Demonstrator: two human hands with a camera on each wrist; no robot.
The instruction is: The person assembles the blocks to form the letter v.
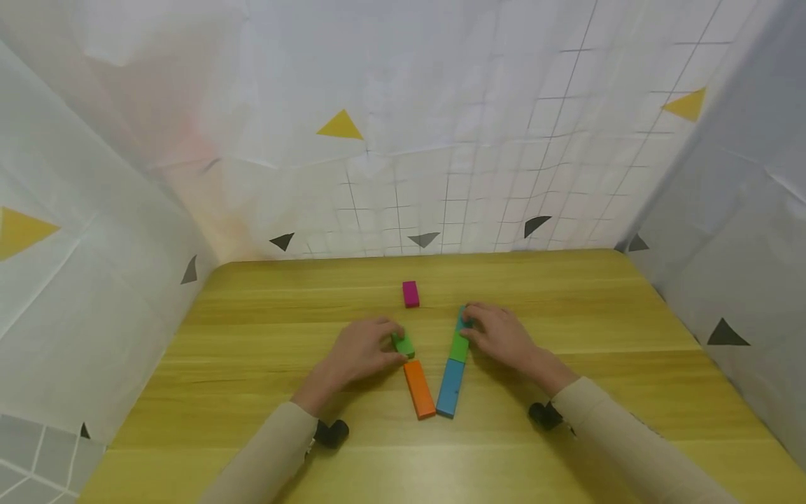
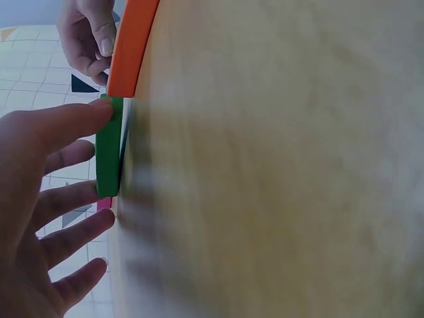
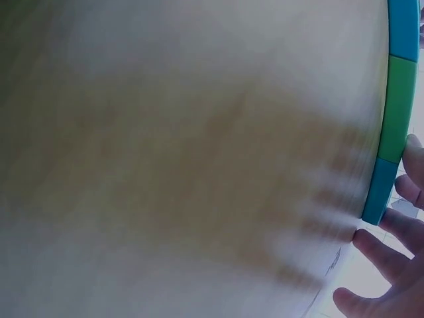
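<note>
My left hand (image 1: 364,348) pinches a small green block (image 1: 404,346) by its ends, thumb at the near end and a fingertip at the far end. Just below that block lies an orange block (image 1: 420,390); they meet end to end or nearly so. My right hand (image 1: 504,339) holds a teal block (image 3: 380,192) at the far end of the right-hand row, with the thumb near its joint with a second green block (image 1: 459,348). A longer blue block (image 1: 450,389) continues that row toward me. Both rows slant together at their near ends, forming a V.
A magenta block (image 1: 411,295) lies by itself beyond the rows. Wood-grain tabletop (image 1: 264,378) surrounds the blocks. White patterned sheets (image 1: 403,175) rise behind the table and at both sides. Small black devices (image 1: 332,434) sit at the wrists.
</note>
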